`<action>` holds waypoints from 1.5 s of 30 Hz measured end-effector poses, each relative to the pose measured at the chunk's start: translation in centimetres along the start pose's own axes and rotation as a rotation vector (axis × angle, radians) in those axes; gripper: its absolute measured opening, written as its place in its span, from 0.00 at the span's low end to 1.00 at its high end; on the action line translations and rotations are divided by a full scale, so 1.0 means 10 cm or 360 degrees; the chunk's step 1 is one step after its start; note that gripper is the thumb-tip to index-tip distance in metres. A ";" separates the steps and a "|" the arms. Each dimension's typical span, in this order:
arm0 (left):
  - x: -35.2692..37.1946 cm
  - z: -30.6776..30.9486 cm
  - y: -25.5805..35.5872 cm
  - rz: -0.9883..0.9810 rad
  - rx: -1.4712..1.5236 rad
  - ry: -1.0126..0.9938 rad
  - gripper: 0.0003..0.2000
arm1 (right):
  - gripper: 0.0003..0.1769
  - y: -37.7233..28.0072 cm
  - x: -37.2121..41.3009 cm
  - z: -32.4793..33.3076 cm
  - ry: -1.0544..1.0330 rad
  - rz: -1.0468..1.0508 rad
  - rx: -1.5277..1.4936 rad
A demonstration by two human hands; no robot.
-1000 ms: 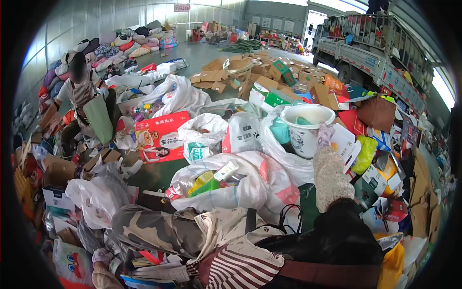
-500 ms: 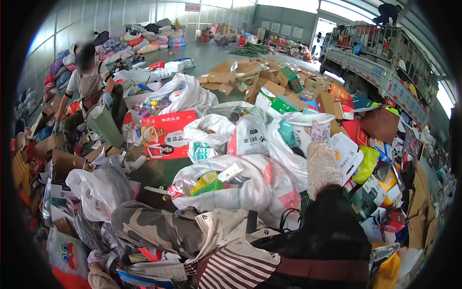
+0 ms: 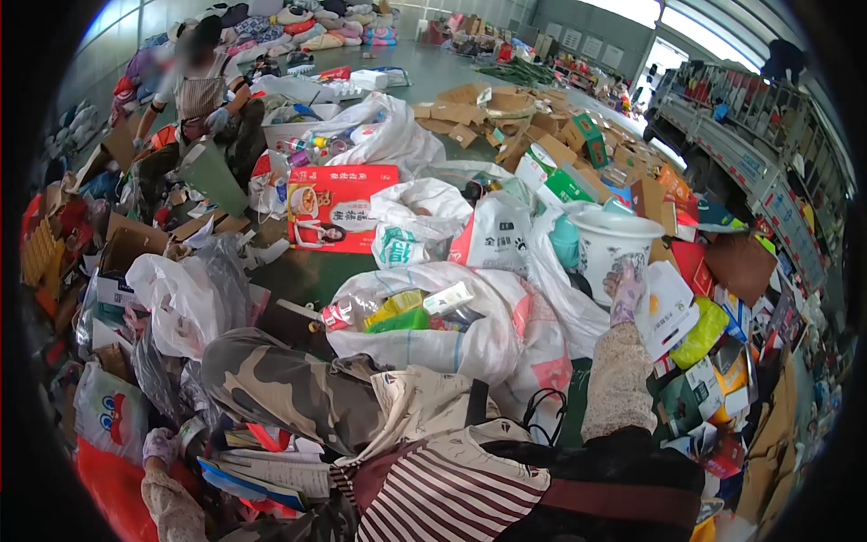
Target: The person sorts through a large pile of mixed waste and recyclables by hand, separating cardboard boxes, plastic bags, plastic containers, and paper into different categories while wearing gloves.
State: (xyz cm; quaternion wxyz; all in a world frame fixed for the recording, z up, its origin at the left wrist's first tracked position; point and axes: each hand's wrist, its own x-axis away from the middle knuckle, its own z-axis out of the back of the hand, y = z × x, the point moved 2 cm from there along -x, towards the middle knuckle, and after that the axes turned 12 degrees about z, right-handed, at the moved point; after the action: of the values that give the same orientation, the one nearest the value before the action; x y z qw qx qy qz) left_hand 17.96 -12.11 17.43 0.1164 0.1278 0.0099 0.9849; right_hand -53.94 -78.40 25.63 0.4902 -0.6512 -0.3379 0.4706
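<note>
the bucket (image 3: 614,251), white with a dark print, stands close to upright beyond the person's right knee, its wide mouth facing up and its axis running from rim down to a narrower base. the right hand (image 3: 625,287) is at the lower front of its wall, fingers pointing up and a little bent; whether they grip the bucket or only lie against it, i cannot tell. something teal (image 3: 619,206) shows at the mouth.

left of the bucket, a teal tub (image 3: 564,242) sits close by among white plastic. to the right, a white box (image 3: 670,312) leans just beside the right hand, with a red box (image 3: 694,262) and a yellow-green bag (image 3: 703,332) near it. the bottle sack (image 3: 384,350) lies between the person's legs and the bags, its mouth open and full of bottles. farther left, a red carton (image 3: 348,185) has its long side running across the view.

the left hand (image 3: 161,446) is low on the left, next to a cartoon bag (image 3: 113,411) and above a red bag (image 3: 113,488); i cannot tell if its fingers hold anything. papers (image 3: 298,474) lie to its right. a co-worker (image 3: 200,99) sits beyond the heap, and a truck (image 3: 741,135) stands behind the cardboard (image 3: 492,113).
</note>
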 end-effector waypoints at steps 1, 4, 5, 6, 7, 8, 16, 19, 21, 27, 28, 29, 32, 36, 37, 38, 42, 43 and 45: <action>0.08 0.04 0.00 0.0001 0.0068 -0.0010 0.13 | 0.33 0.21 -0.06 0.22 0.0049 -0.0037 0.0015; -0.17 -0.22 -0.30 -0.0093 0.0043 -0.0014 0.13 | 0.28 0.35 -0.12 0.81 0.0840 0.0666 0.1779; -0.17 -0.25 -0.33 -0.0051 0.0048 -0.0059 0.14 | 0.28 0.38 -0.13 0.93 0.0770 0.0443 0.2024; -0.24 -0.34 -0.40 -0.0085 0.0037 -0.0060 0.14 | 0.28 0.46 -0.18 1.05 0.0550 0.0199 0.2126; -0.40 -0.46 -0.54 0.0015 0.0067 -0.0173 0.14 | 0.27 0.60 -0.25 1.15 0.0297 0.0005 0.2180; -0.52 -0.52 -0.62 0.0123 0.0099 -0.0286 0.14 | 0.27 0.73 -0.32 1.24 0.0114 -0.0091 0.2196; -0.55 -0.53 -0.46 -0.0179 0.0229 0.0068 0.11 | 0.24 0.62 -0.83 1.54 0.0357 0.0282 0.2242; -0.67 -0.72 -0.50 -0.0117 0.0427 -0.0285 0.08 | 0.23 -0.18 -1.33 1.83 0.0723 0.0551 0.2261; -0.57 -0.67 -0.52 0.0004 0.0542 -0.0604 0.07 | 0.23 -0.45 -1.44 2.13 0.0817 0.0564 0.2380; 1.07 -0.54 1.08 -0.0608 0.1063 -0.0820 0.12 | 0.21 0.12 -1.42 2.92 0.0370 0.0368 0.2855; 1.61 -0.51 1.68 -0.0861 0.1160 -0.1077 0.13 | 0.21 0.13 -1.36 2.92 0.0356 0.0322 0.2860; 2.05 -0.49 2.15 -0.1095 0.1205 -0.1303 0.14 | 0.20 0.08 -1.31 2.87 0.0443 0.0309 0.2784; 2.83 -0.50 2.81 -0.1589 0.1306 -0.1632 0.18 | 0.19 -0.15 -1.32 2.70 0.0703 0.0381 0.2565; 2.95 -0.36 2.90 -0.1757 0.1433 -0.1578 0.23 | 0.17 -0.30 -1.27 2.54 0.0936 0.0545 0.2305; 2.94 -0.36 2.90 -0.1781 0.1444 -0.1535 0.25 | 0.17 -0.33 -1.27 2.49 0.0995 0.0632 0.2220; 2.93 -0.51 2.88 -0.1788 0.1516 -0.1536 0.24 | 0.17 -0.37 -1.27 2.43 0.1038 0.0738 0.2128; 2.73 -1.34 2.73 -0.1297 0.1640 -0.1896 0.22 | 0.15 -0.67 -1.47 1.92 0.1047 0.1121 0.1752; 2.75 -1.31 2.73 -0.1302 0.1632 -0.1870 0.22 | 0.13 -0.76 -1.51 1.77 0.1029 0.1282 0.1576; 2.83 -1.06 2.78 -0.1367 0.1611 -0.1758 0.21 | 0.13 -1.09 -1.26 1.14 0.0695 0.1243 0.1317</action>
State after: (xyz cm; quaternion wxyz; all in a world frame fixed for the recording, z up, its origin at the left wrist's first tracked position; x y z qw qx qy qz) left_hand -17.67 -32.45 15.65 0.3958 0.6099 0.4369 0.5296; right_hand -68.57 -82.92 38.77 0.5517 -0.5640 0.2451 0.5635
